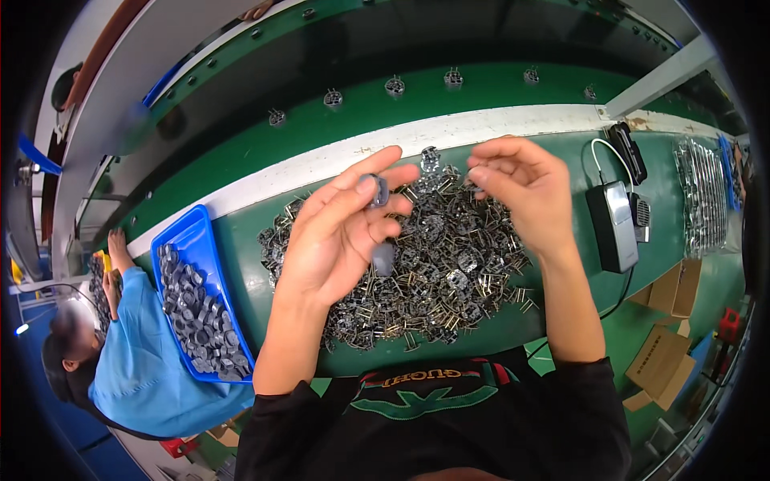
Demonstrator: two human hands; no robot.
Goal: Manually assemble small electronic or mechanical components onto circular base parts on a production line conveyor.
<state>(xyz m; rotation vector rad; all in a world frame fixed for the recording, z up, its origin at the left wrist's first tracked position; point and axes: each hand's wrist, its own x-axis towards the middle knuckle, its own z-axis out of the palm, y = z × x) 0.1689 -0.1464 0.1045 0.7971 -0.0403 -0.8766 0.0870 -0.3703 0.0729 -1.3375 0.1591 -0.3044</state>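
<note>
My left hand (341,228) is raised over the left part of the pile, palm up. Its thumb and fingers pinch a small grey plastic cap (379,191). A second grey cap (383,260) shows just below its curled little finger; whether the hand holds it I cannot tell. My right hand (521,180) hovers over the pile's upper right edge, thumb and forefinger closed on a small dark part (475,181), mostly hidden by the fingertips. Beneath both hands spreads a heap of small black parts with metal pins (433,272).
A blue tray (210,264) of grey caps stands at left, beside a co-worker in a blue top (160,345). Beyond a white rail (321,164), several round parts sit spaced on a green belt (425,88). A black-and-silver device (613,224) and wrapped metal rods (702,196) lie right.
</note>
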